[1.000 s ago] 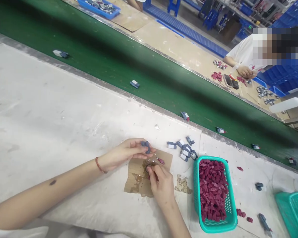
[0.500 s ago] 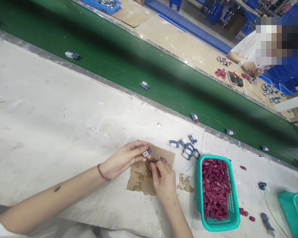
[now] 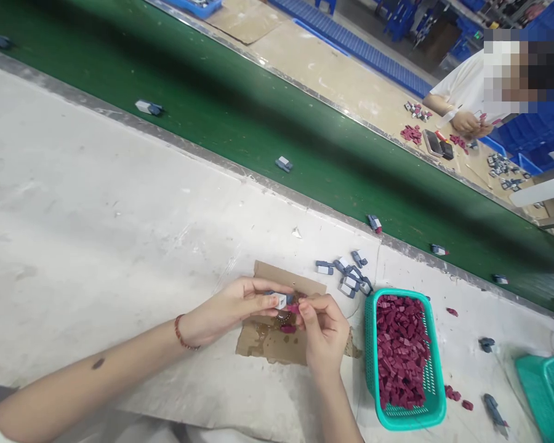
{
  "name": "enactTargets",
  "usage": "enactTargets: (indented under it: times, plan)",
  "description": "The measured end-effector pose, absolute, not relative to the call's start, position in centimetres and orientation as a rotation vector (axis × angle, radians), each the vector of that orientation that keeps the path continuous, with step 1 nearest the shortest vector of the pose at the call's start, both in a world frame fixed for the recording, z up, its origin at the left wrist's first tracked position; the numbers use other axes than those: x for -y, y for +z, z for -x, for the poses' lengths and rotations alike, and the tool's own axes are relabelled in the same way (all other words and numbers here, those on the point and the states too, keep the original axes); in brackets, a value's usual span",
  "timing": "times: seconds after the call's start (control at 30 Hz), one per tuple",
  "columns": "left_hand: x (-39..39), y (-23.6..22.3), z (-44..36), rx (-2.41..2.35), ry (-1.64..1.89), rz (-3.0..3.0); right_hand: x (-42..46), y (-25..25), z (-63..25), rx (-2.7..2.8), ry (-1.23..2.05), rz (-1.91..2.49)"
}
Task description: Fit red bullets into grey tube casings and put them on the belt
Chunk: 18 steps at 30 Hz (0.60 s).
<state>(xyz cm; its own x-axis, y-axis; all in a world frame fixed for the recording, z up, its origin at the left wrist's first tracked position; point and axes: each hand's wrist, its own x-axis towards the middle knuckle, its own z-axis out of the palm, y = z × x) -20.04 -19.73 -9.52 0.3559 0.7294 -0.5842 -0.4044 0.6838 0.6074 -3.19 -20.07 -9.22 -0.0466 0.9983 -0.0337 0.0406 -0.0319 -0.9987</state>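
Apparently one piece is partway along: left of the teal basket [image 3: 414, 423], the left hand [image 3: 240, 306] has its grip closed on a gray-and-white piece [image 3: 281, 301], and the right hand [image 3: 327, 335] pinches a small red part [image 3: 293, 309] by its white end, though whether the two are joined I cannot tell. Near the basket's far left corner, a cluster of similar pieces [image 3: 349, 283] shows no red and looks undone, while beyond the basket some belt pieces [image 3: 374, 223] have red ends and seem further along.
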Motion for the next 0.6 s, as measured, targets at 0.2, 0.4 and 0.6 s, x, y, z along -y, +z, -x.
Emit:
enactTargets:
  times: [0.2, 0.4, 0.6]
  plan:
    - [19.8, -9.57, 20.02, -0.965, 0.733, -0.412, 19.97, -9.32, 3.41, 1.362, 1.248, 1.218]
    - [19.98, -9.75, 19.8, -1.008, 0.732, -0.471, 20.0, -9.02, 3.27, 1.562, 1.208, 1.251]
    - [20.0, -9.88, 19.46, -1.061, 0.713, -0.541, 19.98, -9.38, 3.44, 1.595, 1.187, 1.338]
